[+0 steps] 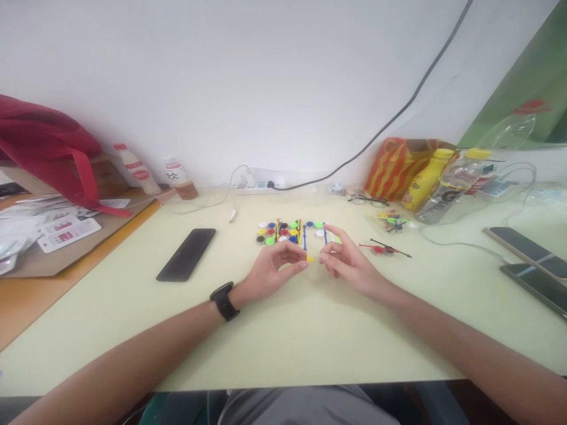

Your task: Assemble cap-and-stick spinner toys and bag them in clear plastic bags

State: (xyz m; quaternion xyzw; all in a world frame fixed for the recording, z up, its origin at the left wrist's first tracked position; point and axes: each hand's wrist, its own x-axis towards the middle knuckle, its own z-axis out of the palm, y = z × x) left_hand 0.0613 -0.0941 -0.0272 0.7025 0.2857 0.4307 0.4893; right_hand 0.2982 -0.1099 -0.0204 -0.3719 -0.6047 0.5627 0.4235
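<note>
My left hand (pixel 271 271), with a black watch on its wrist, hovers over the pale green table (pixel 283 336); its fingers pinch a small yellow piece (pixel 309 258). My right hand (pixel 348 260) is right beside it, fingers curled in a pinch near a blue stick (pixel 325 234). Just beyond both hands lies a cluster of small coloured discs and sticks (pixel 287 231) in white, blue, red, green, yellow and black. A red and black assembled piece (pixel 384 249) lies to the right of my right hand.
A black phone (pixel 186 254) lies left of my hands. Bottles (pixel 179 179), a red bag (pixel 48 147) and papers are at the back left. A power strip (pixel 259 186), glasses (pixel 367 200), a striped bag (pixel 398 162), plastic bottles (pixel 447 183) and two tablets (pixel 529 260) are on the right.
</note>
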